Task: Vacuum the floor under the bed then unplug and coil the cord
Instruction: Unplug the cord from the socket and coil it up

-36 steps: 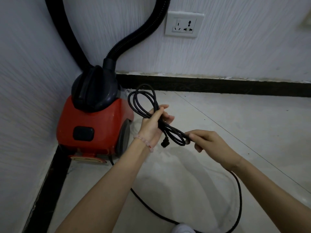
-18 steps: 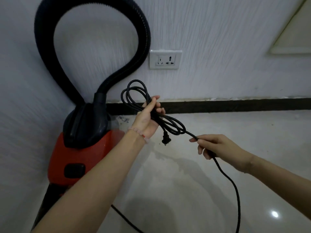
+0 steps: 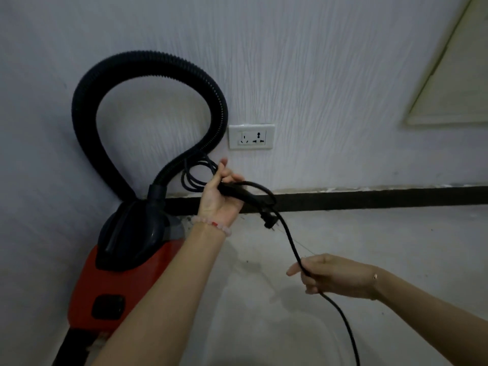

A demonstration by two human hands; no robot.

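Note:
A red and black vacuum cleaner (image 3: 124,276) stands in the corner at the left, its ribbed black hose (image 3: 148,64) looping up against the wall. My left hand (image 3: 220,198) is raised in front of the wall and grips several loops of the black cord (image 3: 291,247). The plug (image 3: 269,221) hangs free just below that hand. From the loops the cord runs down to my right hand (image 3: 332,276), which is closed loosely around it lower right, then continues to the frame's bottom edge. The white wall socket (image 3: 250,136) has nothing plugged in.
A black baseboard (image 3: 369,198) runs along the foot of the white textured wall. Pale tiled floor (image 3: 369,239) spreads to the right of the vacuum. A pale framed panel (image 3: 454,83) leans on the wall at the upper right.
The view has tilted upward. My left hand has lifted the coiled loops higher, toward the socket. My right hand has slid down along the cord and away from the left.

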